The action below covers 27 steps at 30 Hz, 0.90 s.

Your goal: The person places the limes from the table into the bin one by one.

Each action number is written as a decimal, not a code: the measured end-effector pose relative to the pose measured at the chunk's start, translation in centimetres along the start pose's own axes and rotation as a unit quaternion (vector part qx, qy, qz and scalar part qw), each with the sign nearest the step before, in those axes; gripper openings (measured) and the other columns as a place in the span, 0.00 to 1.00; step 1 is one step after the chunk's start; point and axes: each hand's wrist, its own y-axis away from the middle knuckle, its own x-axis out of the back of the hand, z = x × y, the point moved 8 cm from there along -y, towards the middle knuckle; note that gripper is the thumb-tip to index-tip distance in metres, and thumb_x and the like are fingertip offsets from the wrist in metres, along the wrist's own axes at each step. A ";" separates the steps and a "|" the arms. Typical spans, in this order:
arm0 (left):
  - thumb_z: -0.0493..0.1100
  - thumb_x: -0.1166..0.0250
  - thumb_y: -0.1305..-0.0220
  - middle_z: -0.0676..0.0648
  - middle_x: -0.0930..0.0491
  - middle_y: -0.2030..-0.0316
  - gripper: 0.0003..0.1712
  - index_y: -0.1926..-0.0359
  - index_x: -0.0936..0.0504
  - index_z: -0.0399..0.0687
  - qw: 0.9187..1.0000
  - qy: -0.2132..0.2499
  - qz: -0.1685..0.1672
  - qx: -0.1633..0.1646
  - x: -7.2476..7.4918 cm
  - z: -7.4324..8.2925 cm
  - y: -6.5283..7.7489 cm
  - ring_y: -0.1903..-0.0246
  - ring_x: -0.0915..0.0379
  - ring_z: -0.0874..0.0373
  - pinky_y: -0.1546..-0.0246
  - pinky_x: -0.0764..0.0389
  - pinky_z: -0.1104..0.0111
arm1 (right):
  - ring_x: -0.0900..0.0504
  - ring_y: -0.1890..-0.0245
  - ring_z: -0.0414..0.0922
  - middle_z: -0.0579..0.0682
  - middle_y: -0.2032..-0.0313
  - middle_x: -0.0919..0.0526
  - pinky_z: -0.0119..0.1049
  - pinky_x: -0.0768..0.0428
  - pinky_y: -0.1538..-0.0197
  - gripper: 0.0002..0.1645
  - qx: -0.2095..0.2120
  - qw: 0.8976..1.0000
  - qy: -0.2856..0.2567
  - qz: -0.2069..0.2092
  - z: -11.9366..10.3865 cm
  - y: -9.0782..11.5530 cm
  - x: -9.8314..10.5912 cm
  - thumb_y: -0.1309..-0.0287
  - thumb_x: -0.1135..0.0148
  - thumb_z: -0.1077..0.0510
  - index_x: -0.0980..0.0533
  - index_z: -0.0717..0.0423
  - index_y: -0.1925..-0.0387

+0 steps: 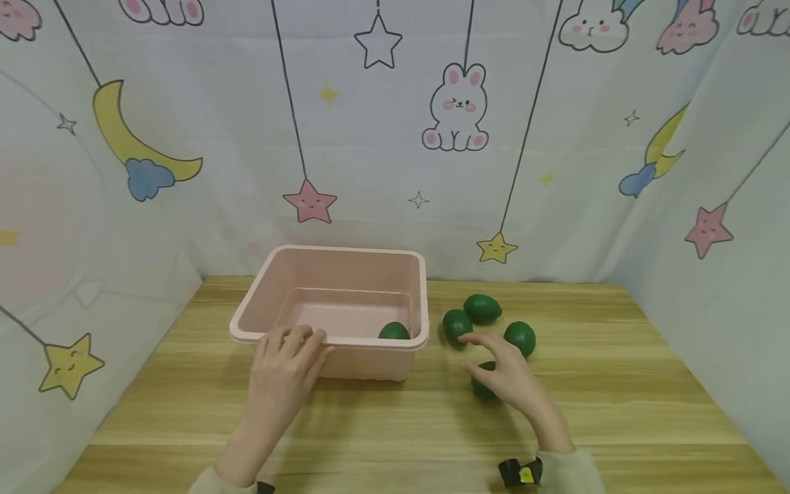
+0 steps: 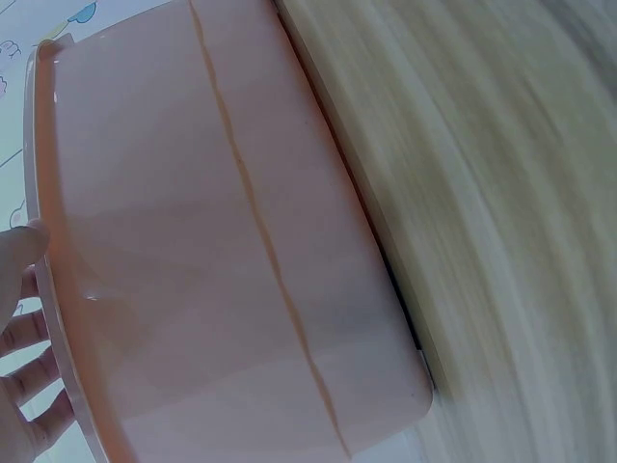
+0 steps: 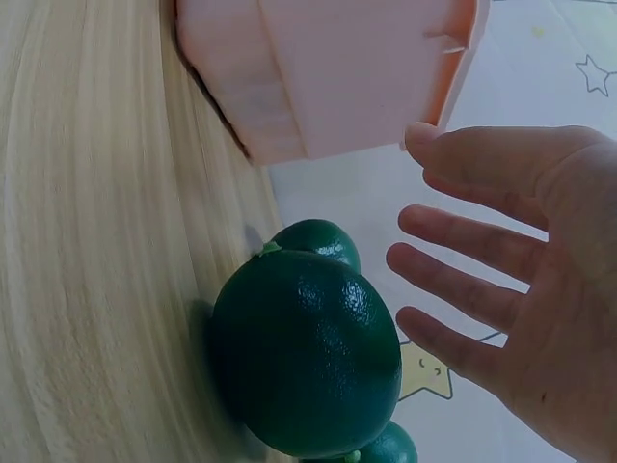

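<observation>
In the head view we've got the left hand (image 1: 285, 370) hooked over the near rim of the pink bin (image 1: 364, 363), so that grip is holding the bin, while the right hand (image 1: 507, 376) is holding nothing, thumb and fingers parted. One green fruit (image 1: 393, 331) sits inside the bin by the near right corner, and four more are on the worktop (image 1: 370, 439) to its right. The one we'd watch is the near fruit (image 1: 481, 392): it's right under the right hand, partly covered, with the left hand well off to the left. We can't really call its long axis, since it looks almost round. Left wrist view: we see the thumb outside the rim and fingertips past it, with the bin's outer wall filling most of the shot. Right wrist view: fingers spread, with a clear gap to the big fruit below them on the worktop.
</observation>
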 end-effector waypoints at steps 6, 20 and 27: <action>0.53 0.42 0.38 0.45 0.21 0.65 0.17 0.62 0.19 0.46 1.000 0.000 -0.022 -0.001 -0.2 0.0 0.0 0.61 0.28 0.46 0.61 0.27 0.56 | 0.25 0.41 0.55 0.52 0.43 0.21 0.57 0.27 0.40 0.26 -0.020 1.000 -0.006 -0.006 1.1 0.3 0.0 0.46 0.31 0.57 0.25 0.50 0.44; 0.57 0.47 0.33 0.45 0.21 0.65 0.21 0.63 0.19 0.46 1.000 -0.007 -0.016 -0.003 -0.2 0.0 0.1 0.61 0.27 0.46 0.62 0.27 0.56 | 0.29 0.37 0.58 0.55 0.41 0.23 0.60 0.31 0.37 0.28 -0.037 0.997 -0.030 -0.058 2.1 0.6 -0.5 0.47 0.31 0.59 0.26 0.55 0.43; 0.58 0.51 0.31 0.46 0.22 0.66 0.23 0.63 0.19 0.46 1.000 -0.010 -0.008 -0.003 -0.1 0.0 0.1 0.62 0.27 0.46 0.62 0.27 0.56 | 0.28 0.37 0.58 0.55 0.42 0.22 0.59 0.31 0.37 0.29 -0.037 0.997 -0.024 -0.068 2.4 0.7 -0.6 0.49 0.30 0.59 0.26 0.57 0.44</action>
